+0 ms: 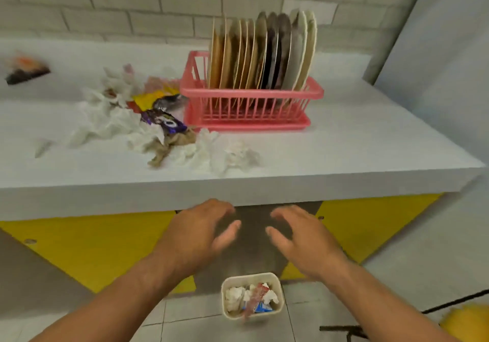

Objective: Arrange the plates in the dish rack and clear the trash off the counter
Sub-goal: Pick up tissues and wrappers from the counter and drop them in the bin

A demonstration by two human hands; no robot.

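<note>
Both hands empty: left hand (pixel 201 233) and right hand (pixel 304 238) hang w/ fingers spread and slack, palms turned inward, nothing between them. They sit just below the counter's (pixel 370 143) front edge, above the bin (pixel 251 275) on the floor. Bin holds tissue and a couple of wrappers, not full. Pic is blurry, so finger detail is rough.

Plates (pixel 264 53) stand on edge in the rack (pixel 251 95), toward the counter's back right; that half looks done. The trash pile (pixel 137 119) lies just beside the rack's left end: tissues, yellow and purple wrappers, a brown crumple. More tissues (pixel 227 153) trail along near the front edge. One wrapper (pixel 26 70) lies well apart by the back left, and a small scrap (pixel 42 147) sits near the front left.

Step in hand, prob: reach up for a load of trash. To do it well:
- Cup both hands round the pile from either side.
- Press tissue over the slick wrappers so nothing slips out.
- Lift w/o nudging the rack.
- Carry it low over the front edge and let go right above the bin.
- Take the strays last.
</note>
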